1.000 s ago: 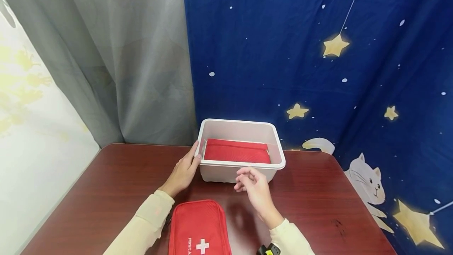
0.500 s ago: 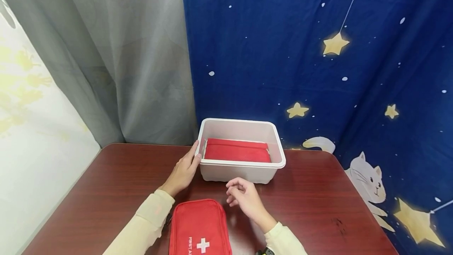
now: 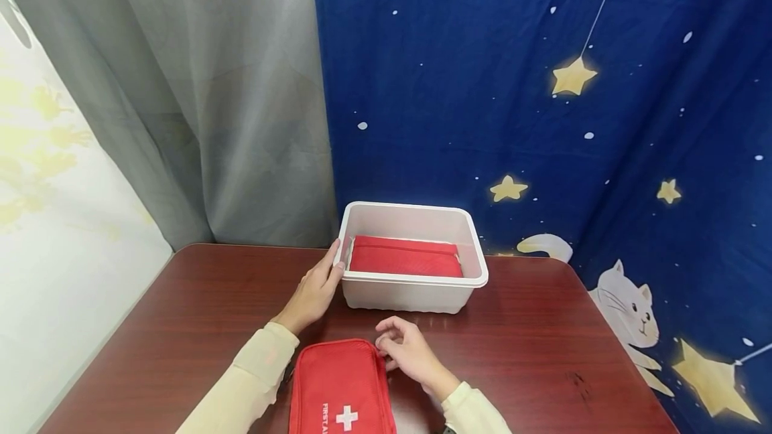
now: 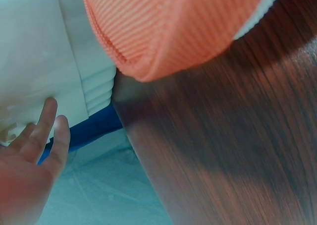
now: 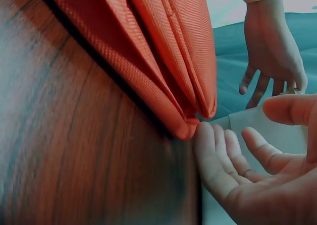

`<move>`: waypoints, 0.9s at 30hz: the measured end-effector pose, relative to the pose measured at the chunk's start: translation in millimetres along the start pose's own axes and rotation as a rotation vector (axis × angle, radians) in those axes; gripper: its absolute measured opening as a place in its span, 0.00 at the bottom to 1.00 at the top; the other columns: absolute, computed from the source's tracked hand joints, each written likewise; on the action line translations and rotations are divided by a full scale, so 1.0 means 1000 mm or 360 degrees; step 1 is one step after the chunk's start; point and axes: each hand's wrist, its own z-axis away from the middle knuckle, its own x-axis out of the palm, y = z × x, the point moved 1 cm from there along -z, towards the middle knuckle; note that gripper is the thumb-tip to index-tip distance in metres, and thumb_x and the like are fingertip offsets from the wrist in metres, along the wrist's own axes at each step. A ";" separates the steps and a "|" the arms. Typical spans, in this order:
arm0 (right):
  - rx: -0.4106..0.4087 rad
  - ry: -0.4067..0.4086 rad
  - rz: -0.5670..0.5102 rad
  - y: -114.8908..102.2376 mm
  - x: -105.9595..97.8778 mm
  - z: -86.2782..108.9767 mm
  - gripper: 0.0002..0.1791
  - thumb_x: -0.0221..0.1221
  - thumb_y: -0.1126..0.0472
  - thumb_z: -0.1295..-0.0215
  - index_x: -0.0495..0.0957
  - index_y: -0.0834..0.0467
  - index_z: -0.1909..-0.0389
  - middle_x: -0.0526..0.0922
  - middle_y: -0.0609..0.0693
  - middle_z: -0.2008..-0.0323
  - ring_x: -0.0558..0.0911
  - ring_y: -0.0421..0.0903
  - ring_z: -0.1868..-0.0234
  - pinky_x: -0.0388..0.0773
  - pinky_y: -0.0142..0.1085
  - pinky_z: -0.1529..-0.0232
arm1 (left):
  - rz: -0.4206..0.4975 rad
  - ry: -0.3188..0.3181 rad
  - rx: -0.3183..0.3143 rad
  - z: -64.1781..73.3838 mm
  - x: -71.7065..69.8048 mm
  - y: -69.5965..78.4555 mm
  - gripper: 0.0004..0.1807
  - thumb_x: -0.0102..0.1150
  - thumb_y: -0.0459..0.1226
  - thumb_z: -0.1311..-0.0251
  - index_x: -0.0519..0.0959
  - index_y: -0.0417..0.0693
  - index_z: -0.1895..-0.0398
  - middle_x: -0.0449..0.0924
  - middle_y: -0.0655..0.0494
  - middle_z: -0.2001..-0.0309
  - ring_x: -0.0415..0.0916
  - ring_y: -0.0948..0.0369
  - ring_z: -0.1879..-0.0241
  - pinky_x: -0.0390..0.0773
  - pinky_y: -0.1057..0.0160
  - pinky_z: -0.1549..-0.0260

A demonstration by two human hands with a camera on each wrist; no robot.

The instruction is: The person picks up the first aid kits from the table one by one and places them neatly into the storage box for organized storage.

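Left hand (image 3: 309, 297): mine, fingers extended and parted, resting against the left side of the white plastic bin (image 3: 404, 297). Red first-aid pouch (image 3: 339, 377): printed face up on the wooden table (image 3: 531, 353), outside the bin and nearer me; not yet lifted, I judge. Bin: upright, one red fabric item (image 3: 404, 260) already inside. Right hand (image 3: 411, 353): mine, fingers loosely bent, pinching nothing, at the pouch's far right corner; contact I cannot confirm; a hold remains unmade.
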 end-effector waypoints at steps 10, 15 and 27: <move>0.0051 0.0072 0.0075 0.005 0.010 -0.004 0.23 0.59 0.62 0.44 0.70 0.62 0.46 0.73 0.52 0.66 0.74 0.43 0.73 0.78 0.39 0.78 | 0.0005 -0.0003 -0.0013 0.001 0.001 0.000 0.30 0.36 0.52 0.32 0.48 0.61 0.28 0.55 0.56 0.31 0.57 0.57 0.35 0.60 0.48 0.39; -0.0013 0.0117 0.0251 0.006 0.012 -0.006 0.26 0.63 0.59 0.48 0.72 0.60 0.47 0.76 0.54 0.63 0.75 0.43 0.68 0.74 0.32 0.73 | 0.0014 0.0000 -0.0015 0.001 0.000 0.001 0.30 0.38 0.51 0.32 0.49 0.60 0.28 0.56 0.56 0.31 0.58 0.57 0.35 0.60 0.48 0.39; -0.0144 0.0048 0.0628 0.008 0.014 -0.007 0.37 0.66 0.52 0.53 0.69 0.65 0.43 0.78 0.59 0.57 0.76 0.45 0.64 0.73 0.33 0.65 | 0.0048 -0.0009 -0.0021 0.001 0.001 0.000 0.30 0.39 0.48 0.32 0.48 0.62 0.28 0.55 0.56 0.31 0.58 0.56 0.35 0.60 0.47 0.40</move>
